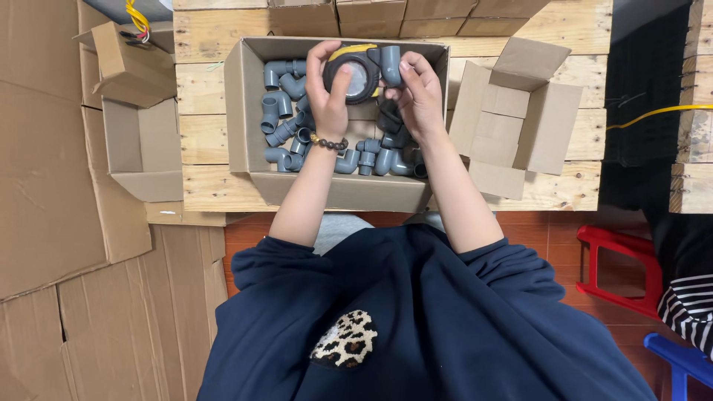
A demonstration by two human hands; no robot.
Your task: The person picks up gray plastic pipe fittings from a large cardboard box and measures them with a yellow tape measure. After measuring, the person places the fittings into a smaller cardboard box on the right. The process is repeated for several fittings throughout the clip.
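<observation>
Both hands were raised over the open cardboard box (245,111) on the wooden worktop (204,141): the left hand (327,93) was curled around a round black roll of tape (350,74) with its thumb pressed on the face, and the right hand (417,93) pinched a grey pipe elbow (391,64) right against that roll. Many more grey pipe fittings (286,126) lay loose in the box, seemingly unhandled, so most of the work looked undone, and the smaller empty box (512,119) alongside held nothing.

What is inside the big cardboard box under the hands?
The open cardboard box holds many grey pipe elbows. Those beneath the left hand and right hand are covered.
</observation>
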